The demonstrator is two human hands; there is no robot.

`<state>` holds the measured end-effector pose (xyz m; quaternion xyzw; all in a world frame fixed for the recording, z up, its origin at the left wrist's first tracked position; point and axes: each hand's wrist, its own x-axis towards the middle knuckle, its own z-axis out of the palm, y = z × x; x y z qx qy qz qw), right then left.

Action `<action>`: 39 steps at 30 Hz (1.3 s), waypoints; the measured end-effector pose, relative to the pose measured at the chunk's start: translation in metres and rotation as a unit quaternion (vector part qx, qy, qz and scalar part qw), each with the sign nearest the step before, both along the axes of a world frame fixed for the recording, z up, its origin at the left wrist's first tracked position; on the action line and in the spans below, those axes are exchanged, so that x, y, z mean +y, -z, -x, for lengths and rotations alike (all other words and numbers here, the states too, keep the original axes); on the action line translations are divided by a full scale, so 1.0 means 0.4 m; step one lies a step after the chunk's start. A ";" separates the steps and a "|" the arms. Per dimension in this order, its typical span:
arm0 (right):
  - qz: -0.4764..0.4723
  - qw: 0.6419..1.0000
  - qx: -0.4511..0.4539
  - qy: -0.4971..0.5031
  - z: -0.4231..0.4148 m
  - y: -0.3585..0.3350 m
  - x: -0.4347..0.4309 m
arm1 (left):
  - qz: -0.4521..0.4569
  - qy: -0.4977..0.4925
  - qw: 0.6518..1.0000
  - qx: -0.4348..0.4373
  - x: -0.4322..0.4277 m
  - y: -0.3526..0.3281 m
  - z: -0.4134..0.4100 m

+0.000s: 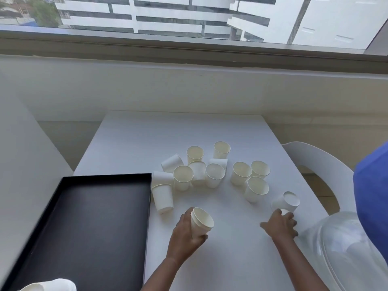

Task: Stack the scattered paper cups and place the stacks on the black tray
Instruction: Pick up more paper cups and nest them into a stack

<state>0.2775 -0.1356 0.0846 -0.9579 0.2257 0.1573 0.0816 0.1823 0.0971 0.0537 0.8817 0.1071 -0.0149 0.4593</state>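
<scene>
Left hand (184,232) has one cup, fingers (186,214) and thumb curled round its wall. The held cup (202,221) is tilted, mouth up and toward the right, just in front of the black tray (94,227), which lies on the near left of the desk (178,131).

Right hand (281,224) is out at the tipped cup (286,201), which lies on its side near the desk's right edge. The fingers are bent at its lower wall, and I can't tell whether they have closed on it or only touch it.

That is the first danger. The tipped cup is round and light and lies close to the edge. A nudge instead of a clean pinch could roll it off toward the chair (315,164).

The second is in the left hand. These walls are thin paper, so a hard squeeze could bend the held cup's mouth out of round, and then the next cup would jam on the rim instead of sliding in. The two cups also point different ways, so one needs turning before they will nest.

The third is the crowd behind. The loose cups (210,173) stand mid-desk packed close, several touching, with a few on their sides toward the tray's far corner. A wrist swinging through could topple the upright ones or send a fallen one rolling.

No stack stands on the tray's flat yet, so most of the job looks to be ahead.
</scene>
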 end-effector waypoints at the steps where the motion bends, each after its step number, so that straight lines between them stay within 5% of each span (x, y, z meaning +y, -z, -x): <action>1: 0.004 1.000 0.000 -0.010 0.006 0.004 -0.003 | 0.000 -0.001 1.000 -0.002 0.004 0.000 0.000; 12: -0.163 0.982 -0.082 -0.049 0.051 0.013 0.018 | -0.019 0.011 1.000 -0.016 0.018 -0.006 -0.012; 17: -0.372 0.921 -0.117 0.001 0.045 -0.032 0.073 | -0.046 0.026 0.998 -0.033 0.019 -0.008 -0.016; 22: -0.476 0.876 -0.071 0.012 0.039 -0.076 0.129 | -0.054 0.024 0.997 -0.043 0.022 -0.006 -0.012; 34: -0.367 0.917 0.021 -0.152 0.068 -0.065 0.210 | -0.034 0.066 0.996 -0.056 -0.011 -0.002 0.006; 39: -0.391 0.906 0.039 -0.157 0.093 -0.046 0.233 | -0.013 0.077 0.995 -0.060 -0.031 -0.003 0.008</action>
